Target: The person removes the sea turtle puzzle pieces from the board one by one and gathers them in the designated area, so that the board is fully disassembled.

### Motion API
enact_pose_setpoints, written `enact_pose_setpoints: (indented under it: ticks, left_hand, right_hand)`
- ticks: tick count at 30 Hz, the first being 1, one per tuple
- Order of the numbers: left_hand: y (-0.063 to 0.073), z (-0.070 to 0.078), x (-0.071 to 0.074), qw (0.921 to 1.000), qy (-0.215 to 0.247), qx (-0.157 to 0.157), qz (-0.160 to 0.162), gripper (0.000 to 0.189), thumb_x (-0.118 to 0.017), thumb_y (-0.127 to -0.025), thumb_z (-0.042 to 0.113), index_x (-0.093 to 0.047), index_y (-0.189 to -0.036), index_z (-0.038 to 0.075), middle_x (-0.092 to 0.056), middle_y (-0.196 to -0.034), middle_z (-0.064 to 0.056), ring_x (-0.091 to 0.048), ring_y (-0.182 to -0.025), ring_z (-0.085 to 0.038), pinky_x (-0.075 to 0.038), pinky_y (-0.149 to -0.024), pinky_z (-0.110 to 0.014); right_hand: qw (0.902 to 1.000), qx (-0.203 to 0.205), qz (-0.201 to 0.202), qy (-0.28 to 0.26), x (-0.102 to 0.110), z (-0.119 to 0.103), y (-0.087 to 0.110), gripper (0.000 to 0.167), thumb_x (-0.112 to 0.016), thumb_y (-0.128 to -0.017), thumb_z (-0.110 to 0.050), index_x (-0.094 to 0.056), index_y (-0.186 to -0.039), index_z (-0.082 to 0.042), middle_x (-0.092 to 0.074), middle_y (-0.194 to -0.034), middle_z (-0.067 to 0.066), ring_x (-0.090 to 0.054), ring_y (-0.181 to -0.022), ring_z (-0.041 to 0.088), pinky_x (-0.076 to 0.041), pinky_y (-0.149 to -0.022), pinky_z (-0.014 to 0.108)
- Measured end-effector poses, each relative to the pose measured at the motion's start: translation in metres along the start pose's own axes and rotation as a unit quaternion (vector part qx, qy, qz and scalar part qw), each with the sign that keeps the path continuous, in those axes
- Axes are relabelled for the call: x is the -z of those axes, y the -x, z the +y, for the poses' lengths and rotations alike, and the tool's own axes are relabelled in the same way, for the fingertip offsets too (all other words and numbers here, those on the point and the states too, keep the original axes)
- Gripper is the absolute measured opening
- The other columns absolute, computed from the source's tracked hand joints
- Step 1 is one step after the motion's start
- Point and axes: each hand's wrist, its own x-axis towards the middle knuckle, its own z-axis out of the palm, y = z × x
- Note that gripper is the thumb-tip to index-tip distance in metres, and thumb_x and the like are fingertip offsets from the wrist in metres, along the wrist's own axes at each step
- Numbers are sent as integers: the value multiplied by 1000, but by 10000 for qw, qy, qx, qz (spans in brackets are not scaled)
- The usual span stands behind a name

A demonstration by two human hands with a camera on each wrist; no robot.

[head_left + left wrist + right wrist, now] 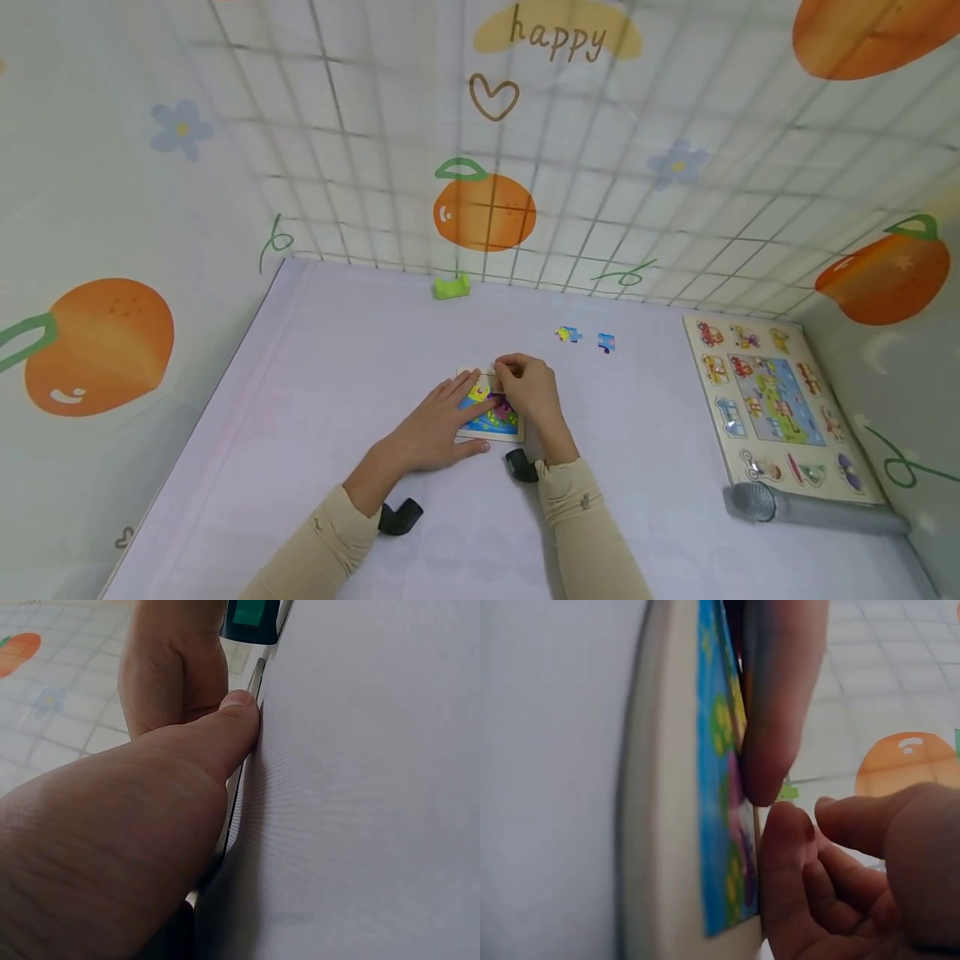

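Observation:
A small square puzzle board (491, 427) with a blue, yellow and purple picture lies on the table, a bare tan patch near its top. My left hand (438, 425) spreads over its left side, fingers extended across the picture, thumb (241, 712) along the near edge. At the upper right, the fingers of my right hand (531, 390) are bent, with fingertips right at the board. In the right wrist view, its index finger (784, 840) meets the board's face; I cannot tell whether it holds a piece. Two loose puzzle pieces, one yellow-and-blue (568, 334) and one blue (606, 342), lie beyond.
A larger picture puzzle board (780, 408) lies at the right, with a grey microphone (821, 508) along its near edge. A light-green holder-like block (452, 287) stands near the back wire grid (360, 167). Black wrist-worn parts (401, 517) show beside both sleeves.

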Motion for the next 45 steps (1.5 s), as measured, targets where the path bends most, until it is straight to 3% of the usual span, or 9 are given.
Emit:
enact_pose_setpoints:
  ticks: [13, 21, 33, 42, 45]
  left_hand:
    - [14, -3, 0, 9988, 70, 488, 79, 77, -54, -96, 67, -25, -162, 38, 0, -174, -5, -2, -162, -24, -14, -131, -47]
    - [16, -3, 1, 9983, 74, 576, 80, 77, -55, -96, 66, -26, -162, 38, 0, -174, -6, -2, -162, -25, -14, -131, -46]
    - [17, 3, 6, 9979, 166, 603, 179, 76, -59, -96, 62, -31, -161, 34, -5, -174, -12, -7, -161, -30, -18, -130, -51]
    - [16, 3, 7, 9980, 148, 608, 118, 75, -59, -96, 63, -34, -160, 32, -4, -174, -11, -6, -161, -29, -17, -130, -51]
    - [16, 2, 6, 9979, 144, 624, 122, 75, -59, -96, 63, -33, -160, 33, -4, -174, -11, -6, -161, -28, -17, -130, -50]
  right_hand:
    - [9994, 33, 43, 350, -1, -4, 4, 22, -65, -99, -27, -77, -110, -11, -75, -92, 4, -64, -79, 16, -55, -74, 30]
    - [9961, 341, -272, 773, -2, -7, 7, 25, -64, -100, -28, -79, -113, -11, -78, -108, 6, -69, -97, 20, -58, -90, 43]
    - [9942, 270, -712, 765, 1, -11, 9, 26, -64, -101, -29, -79, -115, -14, -77, -118, 6, -68, -113, 23, -54, -102, 49]
    - [9931, 158, -937, 680, 0, -13, 10, 25, -62, -101, -24, -79, -115, -13, -77, -114, 6, -65, -95, 17, -55, -84, 37]
    - [9935, 191, -935, 618, 0, -15, 10, 25, -61, -101, -22, -79, -116, -12, -77, -114, 7, -64, -95, 18, -54, -85, 36]
